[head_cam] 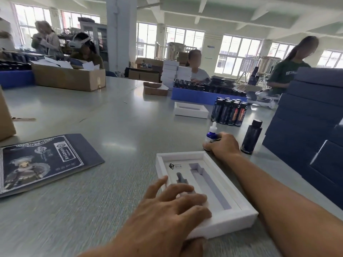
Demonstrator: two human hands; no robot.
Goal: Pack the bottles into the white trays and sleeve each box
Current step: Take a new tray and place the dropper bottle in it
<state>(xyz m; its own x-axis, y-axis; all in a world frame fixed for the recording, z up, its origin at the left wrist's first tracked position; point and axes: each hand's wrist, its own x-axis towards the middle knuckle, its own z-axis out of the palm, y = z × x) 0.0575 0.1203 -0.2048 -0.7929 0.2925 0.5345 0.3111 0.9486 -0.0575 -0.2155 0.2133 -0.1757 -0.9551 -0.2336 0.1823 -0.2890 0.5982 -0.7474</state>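
Right at 6 o'clock on the table [115, 127], the white tray [228, 217] is sitting under the left hand [172, 203], which is lying flat on its near end with relaxed, spread fingers. Both of its slots are looking empty where they show. Up at 1 o'clock, the right hand [225, 143] is curling around a small blue dropper bottle [211, 135], standing upright just beyond the tray. A dark bottle [251, 137] is standing beside it at 2 o'clock, more bottles [229, 113] are clustering behind, and a printed sleeve [44, 162] is lying flat at 9 o'clock.
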